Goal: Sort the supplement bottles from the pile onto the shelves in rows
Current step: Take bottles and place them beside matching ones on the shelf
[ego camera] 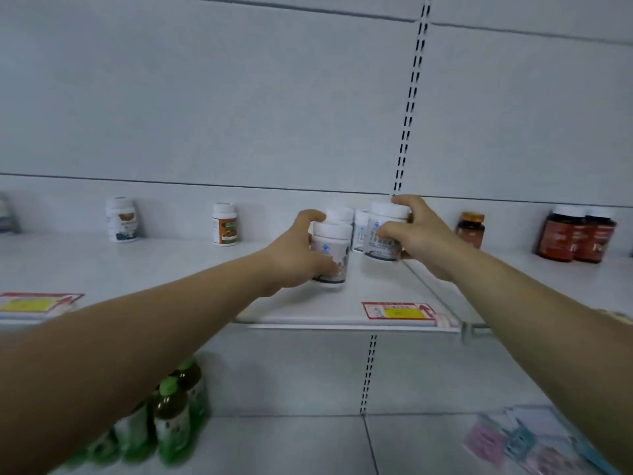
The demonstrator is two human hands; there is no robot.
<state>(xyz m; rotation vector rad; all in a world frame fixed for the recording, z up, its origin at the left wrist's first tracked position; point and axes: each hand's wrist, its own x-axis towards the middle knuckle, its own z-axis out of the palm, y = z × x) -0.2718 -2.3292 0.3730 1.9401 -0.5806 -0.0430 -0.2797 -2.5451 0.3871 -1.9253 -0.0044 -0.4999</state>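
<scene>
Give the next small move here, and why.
Probably set the right white bottle, gripped by the right hand and slightly tilted, squarely on the shelf beside the left white bottle in the left hand, then let go. Both look like the white-capped bottles just behind, so this would build rows.

labels on bottles (pixel 331 250) blurred, shelf tags (pixel 399 310) illegible (nothing readable)

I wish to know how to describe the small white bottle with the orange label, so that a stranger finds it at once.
Start at the upper shelf and follow its back wall. Left of the left hand two bottles stand alone; take the one nearer that hand, the orange-label bottle. The far-left bottle is larger and shows no orange.
</scene>
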